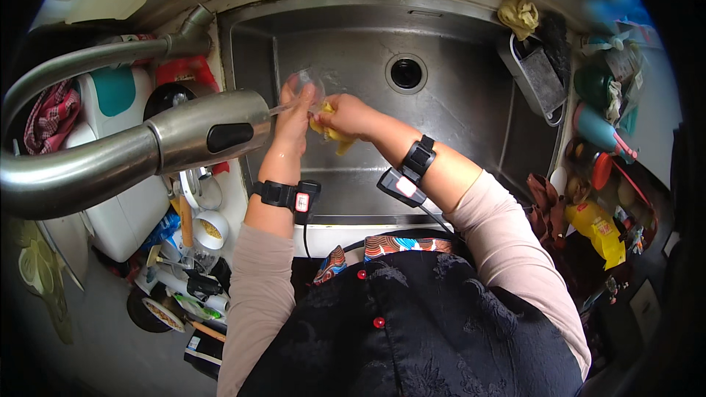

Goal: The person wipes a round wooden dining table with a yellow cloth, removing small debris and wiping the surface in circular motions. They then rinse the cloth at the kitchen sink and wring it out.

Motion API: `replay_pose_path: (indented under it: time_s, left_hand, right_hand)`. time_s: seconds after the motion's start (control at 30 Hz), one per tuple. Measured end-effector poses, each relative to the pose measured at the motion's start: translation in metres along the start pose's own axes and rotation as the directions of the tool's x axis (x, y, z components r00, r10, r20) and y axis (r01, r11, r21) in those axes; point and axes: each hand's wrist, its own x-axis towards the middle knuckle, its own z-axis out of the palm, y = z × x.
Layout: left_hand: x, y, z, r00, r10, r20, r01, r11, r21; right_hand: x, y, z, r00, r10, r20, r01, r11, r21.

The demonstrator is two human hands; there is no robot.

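Note:
My left hand (291, 119) is closed around a clear, rounded glass (309, 85) over the left side of the steel sink (441, 154). Right beside it, my right hand (353, 115) grips a crumpled yellow cloth (343, 145), which hangs below the fingers. The two hands nearly meet, with the cloth close against the glass. From the left, a steel faucet (213, 132) points its spout at my left wrist, and a thin stream of water runs onto that hand. The fingers partly hide the glass, so its exact kind is unclear.
The drain (406, 73) lies toward the sink's far side. A metal caddy (535, 79) hangs at the right rim, with another yellow cloth (518, 16) behind it. Bottles and a yellow packet (597, 231) crowd the right counter. Dishes and a white bowl (209, 231) fill the left.

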Motion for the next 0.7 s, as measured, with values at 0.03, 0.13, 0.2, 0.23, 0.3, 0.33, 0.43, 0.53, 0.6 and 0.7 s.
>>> replay_pose_path:
  time_s: [0.03, 0.13, 0.2, 0.23, 0.3, 0.33, 0.43, 0.53, 0.6, 0.7]
  left_hand:
    - [0.0, 0.001, -0.004, 0.999, 0.039, 0.022, -0.04, 0.999, 0.037]
    - [0.002, 0.0, -0.018, 0.999, 0.043, 0.027, -0.045, 0.997, 0.067]
    - [0.006, -0.004, -0.024, 0.999, 0.039, 0.009, -0.039, 0.998, 0.04]
    - [0.007, -0.007, -0.025, 0.998, 0.054, -0.016, -0.053, 0.998, 0.016]
    - [0.009, -0.01, -0.027, 0.993, 0.035, -0.114, -0.046, 0.994, -0.096]
    - [0.008, -0.011, -0.027, 0.983, -0.005, -0.182, -0.029, 0.983, -0.183]
    - [0.004, -0.015, -0.023, 0.959, -0.052, -0.277, -0.041, 0.946, -0.321]
    - [0.003, -0.021, -0.015, 0.935, -0.106, -0.339, -0.044, 0.912, -0.408]
    - [0.004, -0.027, -0.01, 0.916, -0.152, -0.371, -0.042, 0.885, -0.465]
    - [0.009, -0.035, -0.007, 0.882, -0.151, -0.446, -0.101, 0.864, -0.493]
  right_hand:
    - [-0.001, -0.001, -0.004, 1.0, -0.008, 0.021, 0.009, 0.998, -0.059]
    - [-0.004, -0.004, -0.011, 0.979, 0.06, 0.197, -0.044, 0.996, -0.082]
    - [-0.005, -0.004, -0.018, 0.976, 0.077, 0.203, -0.073, 0.997, -0.029]
    - [-0.005, -0.003, -0.022, 0.971, 0.043, 0.234, -0.053, 0.998, 0.033]
    - [-0.006, -0.002, -0.036, 0.994, 0.045, 0.101, -0.082, 0.918, 0.389]
    - [-0.008, -0.002, -0.042, 0.997, 0.042, 0.069, -0.073, 0.827, 0.557]
    - [-0.017, -0.001, -0.055, 0.973, 0.214, 0.083, -0.164, 0.394, 0.905]
    - [-0.027, -0.002, -0.041, 0.99, 0.099, 0.102, -0.128, 0.303, 0.944]
    - [-0.03, -0.004, -0.019, 1.0, -0.014, 0.013, -0.003, 0.586, 0.81]
    - [-0.028, -0.007, 0.006, 0.972, -0.029, -0.232, 0.163, 0.793, 0.586]
